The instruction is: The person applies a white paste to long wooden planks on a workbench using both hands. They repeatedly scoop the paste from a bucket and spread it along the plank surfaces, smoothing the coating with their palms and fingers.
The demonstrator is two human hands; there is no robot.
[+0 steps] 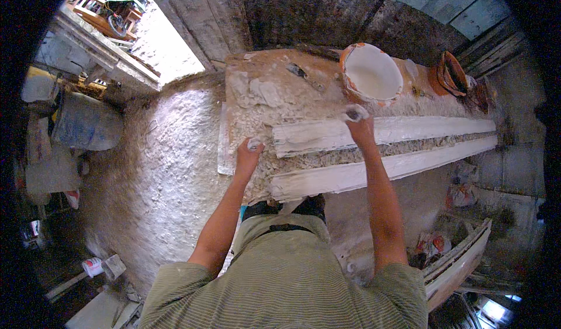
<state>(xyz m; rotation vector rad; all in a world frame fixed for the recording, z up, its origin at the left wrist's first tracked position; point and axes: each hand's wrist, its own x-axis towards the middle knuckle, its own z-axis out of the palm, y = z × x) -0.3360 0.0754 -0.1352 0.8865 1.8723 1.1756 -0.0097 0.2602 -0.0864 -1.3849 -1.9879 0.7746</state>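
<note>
Two long white plaster-like strips lie side by side on a crusted workbench [251,104]: a far strip [421,129] and a near strip [345,174]. My right hand [361,129] is over the far strip, near its back edge, with fingers curled round a small whitish-grey lump I cannot name. Just past the left ends of the strips, my left hand [248,156] is closed over the bench, and something small and pale shows at its fingertips. A wide bucket [374,72] with a white inside and orange-stained rim stands behind my right hand.
A small dark-bladed tool [301,72] lies toward the back of the bench. An orange-brown container [450,75] sits at its far right. At left are a pale, rough floor [169,153], a bluish drum [87,121] and a bright doorway [169,42]. Wooden boards [459,265] lean at lower right.
</note>
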